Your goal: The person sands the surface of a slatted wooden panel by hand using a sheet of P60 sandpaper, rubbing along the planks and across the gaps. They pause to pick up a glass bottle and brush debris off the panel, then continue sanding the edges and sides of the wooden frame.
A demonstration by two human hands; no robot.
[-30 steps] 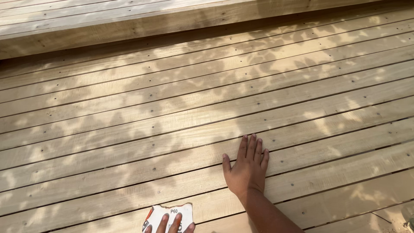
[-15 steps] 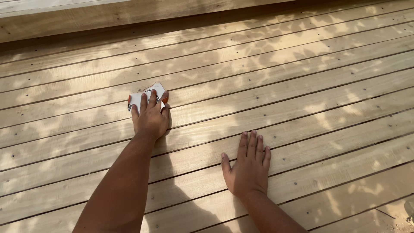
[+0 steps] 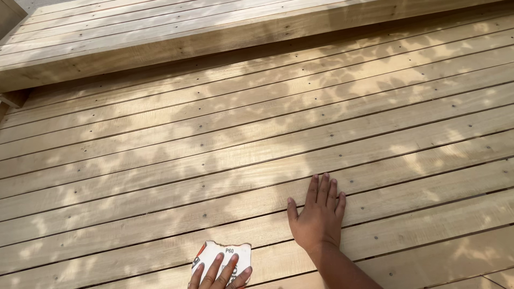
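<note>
My left hand (image 3: pixel 219 274) presses flat on a torn piece of white-backed sandpaper (image 3: pixel 222 256) with an orange edge, low at the bottom of the head view on a pale wooden deck board (image 3: pixel 160 214). Only the fingers of that hand show; the rest is cut off by the frame. My right hand (image 3: pixel 318 214) rests flat on the deck boards to the right, fingers together and pointing away from me, holding nothing.
Long deck boards (image 3: pixel 375 123) with screw heads run across the whole view under dappled leaf shadow. A raised wooden step (image 3: pixel 160 48) spans the far edge. A dark gap (image 3: pixel 13 99) sits at the far left under the step.
My left hand has pulled the sandpaper back toward me along the boards, from an outstretched reach to the bottom edge. My right hand has stayed planted.
</note>
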